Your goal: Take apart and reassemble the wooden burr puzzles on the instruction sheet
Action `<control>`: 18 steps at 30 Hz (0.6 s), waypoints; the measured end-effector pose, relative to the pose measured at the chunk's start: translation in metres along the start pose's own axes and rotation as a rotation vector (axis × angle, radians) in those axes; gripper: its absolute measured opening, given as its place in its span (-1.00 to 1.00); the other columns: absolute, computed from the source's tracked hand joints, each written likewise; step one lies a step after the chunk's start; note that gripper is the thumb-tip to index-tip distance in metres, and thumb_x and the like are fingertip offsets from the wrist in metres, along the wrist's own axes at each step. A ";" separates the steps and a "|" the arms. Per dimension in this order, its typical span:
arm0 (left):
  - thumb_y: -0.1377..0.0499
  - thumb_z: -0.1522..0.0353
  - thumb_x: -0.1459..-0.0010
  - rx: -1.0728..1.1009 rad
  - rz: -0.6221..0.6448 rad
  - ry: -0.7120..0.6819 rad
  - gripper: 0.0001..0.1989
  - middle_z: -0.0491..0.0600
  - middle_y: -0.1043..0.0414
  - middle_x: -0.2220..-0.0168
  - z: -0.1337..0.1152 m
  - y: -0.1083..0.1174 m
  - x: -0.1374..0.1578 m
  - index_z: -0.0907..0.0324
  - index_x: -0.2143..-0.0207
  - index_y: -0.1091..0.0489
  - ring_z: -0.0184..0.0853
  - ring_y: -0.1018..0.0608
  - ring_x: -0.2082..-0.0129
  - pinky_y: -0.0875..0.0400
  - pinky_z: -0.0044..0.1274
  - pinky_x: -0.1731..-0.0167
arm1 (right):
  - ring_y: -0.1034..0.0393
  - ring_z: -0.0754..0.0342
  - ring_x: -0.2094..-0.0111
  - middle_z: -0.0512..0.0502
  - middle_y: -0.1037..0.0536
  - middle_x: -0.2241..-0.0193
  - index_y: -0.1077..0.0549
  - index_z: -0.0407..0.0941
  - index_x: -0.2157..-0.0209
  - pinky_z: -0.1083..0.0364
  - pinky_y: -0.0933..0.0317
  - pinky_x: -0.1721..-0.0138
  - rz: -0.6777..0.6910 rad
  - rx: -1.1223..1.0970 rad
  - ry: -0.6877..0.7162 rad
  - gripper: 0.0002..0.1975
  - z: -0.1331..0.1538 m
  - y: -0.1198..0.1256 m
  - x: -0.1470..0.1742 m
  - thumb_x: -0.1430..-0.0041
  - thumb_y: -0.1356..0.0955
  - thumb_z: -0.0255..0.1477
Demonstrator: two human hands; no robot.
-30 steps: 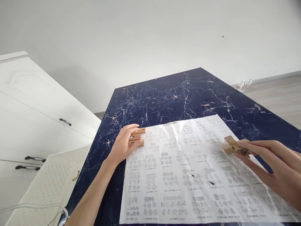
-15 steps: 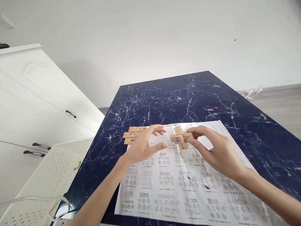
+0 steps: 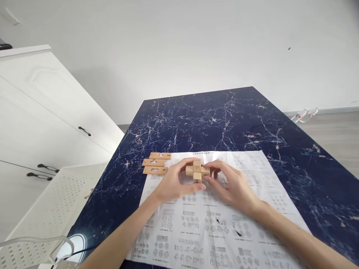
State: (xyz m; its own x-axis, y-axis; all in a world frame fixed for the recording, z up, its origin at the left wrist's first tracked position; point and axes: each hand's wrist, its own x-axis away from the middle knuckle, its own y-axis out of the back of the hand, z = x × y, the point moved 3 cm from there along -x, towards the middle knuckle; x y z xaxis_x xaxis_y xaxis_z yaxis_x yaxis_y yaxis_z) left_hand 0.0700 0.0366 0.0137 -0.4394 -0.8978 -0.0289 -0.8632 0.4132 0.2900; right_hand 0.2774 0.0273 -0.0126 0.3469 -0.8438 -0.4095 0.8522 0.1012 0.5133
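A wooden interlocking burr puzzle [image 3: 197,172], cross-shaped with the numbers 1, 2 and 3 written on its pieces, is between my two hands above the printed sheet. My right hand [image 3: 231,185] pinches its right arm, marked 3, between thumb and fingers. From the left, my left hand [image 3: 175,183] curves around the puzzle, fingers at the far side and thumb at the near end marked 2. Its fingertips are partly hidden behind the wood. Under both hands lies the creased white instruction sheet [image 3: 193,220], covered with small diagrams.
Three flat wooden pieces with cutouts [image 3: 155,170] lie left of my left hand, at the sheet's upper left corner. The dark blue marbled table [image 3: 196,123] extends toward the wall. A white cabinet [image 3: 56,112] and a perforated white surface [image 3: 67,190] with a cable [image 3: 36,239] stand on the left.
My right hand has carried the puzzle left and turned it, so the face marked 1 shows. My left hand has gone from open and apart to closed around it.
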 end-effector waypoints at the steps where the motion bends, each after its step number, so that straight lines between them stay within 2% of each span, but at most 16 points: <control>1: -0.50 0.22 -0.11 -0.015 -0.028 -0.007 -0.33 0.05 -0.58 -0.13 0.000 0.000 0.000 -0.02 -0.24 -0.40 -0.07 -0.64 -0.11 -0.54 -0.20 -0.18 | -0.54 0.01 0.30 -0.13 -0.65 0.17 -0.42 -0.04 -0.05 0.00 -0.45 0.25 0.007 0.004 -0.012 -0.82 -0.001 0.000 0.000 -0.49 -0.34 -0.32; 6: -0.54 0.24 -0.04 -0.097 -0.106 -0.054 -0.33 0.05 -0.58 -0.13 -0.001 -0.001 -0.001 -0.01 -0.19 -0.43 -0.05 -0.61 -0.13 -0.52 -0.15 -0.20 | -0.50 0.04 0.41 -0.11 -0.65 0.27 -0.45 -0.06 -0.03 0.04 -0.38 0.38 0.100 0.020 -0.087 -0.82 -0.002 0.001 -0.002 -0.49 -0.30 -0.34; 10: -0.54 0.24 -0.05 -0.170 -0.119 -0.090 -0.33 0.05 -0.57 -0.16 -0.002 -0.001 0.000 0.00 -0.19 -0.43 -0.04 -0.60 -0.15 -0.50 -0.17 -0.18 | -0.44 0.07 0.43 -0.07 -0.60 0.32 -0.47 -0.08 0.06 0.07 -0.33 0.39 0.159 0.015 -0.055 -0.85 0.001 0.001 -0.005 -0.48 -0.27 -0.41; 14: -0.54 0.23 -0.02 -0.243 -0.140 -0.134 -0.34 0.02 -0.58 -0.08 -0.005 -0.005 0.001 0.01 -0.16 -0.43 -0.07 -0.61 -0.07 -0.52 -0.20 -0.10 | -0.40 0.08 0.44 -0.07 -0.56 0.35 -0.48 -0.09 0.20 0.08 -0.27 0.42 0.110 0.046 -0.018 -0.85 0.004 0.002 -0.006 -0.43 -0.27 -0.46; 18: -0.53 0.27 -0.03 -0.233 -0.203 -0.130 -0.41 0.02 -0.57 -0.05 -0.010 -0.011 0.002 0.03 -0.10 -0.45 -0.08 -0.61 -0.04 -0.52 -0.22 -0.06 | -0.34 0.09 0.49 -0.05 -0.54 0.42 -0.52 -0.10 0.18 0.08 -0.22 0.45 0.023 0.137 0.032 -0.82 0.007 0.003 -0.003 -0.45 -0.27 -0.45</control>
State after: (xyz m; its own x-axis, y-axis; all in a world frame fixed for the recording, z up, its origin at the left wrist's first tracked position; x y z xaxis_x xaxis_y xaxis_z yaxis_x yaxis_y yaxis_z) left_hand 0.0811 0.0285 0.0199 -0.3052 -0.9251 -0.2261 -0.8631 0.1684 0.4761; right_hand 0.2759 0.0264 -0.0043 0.3798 -0.8247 -0.4191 0.7833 0.0456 0.6200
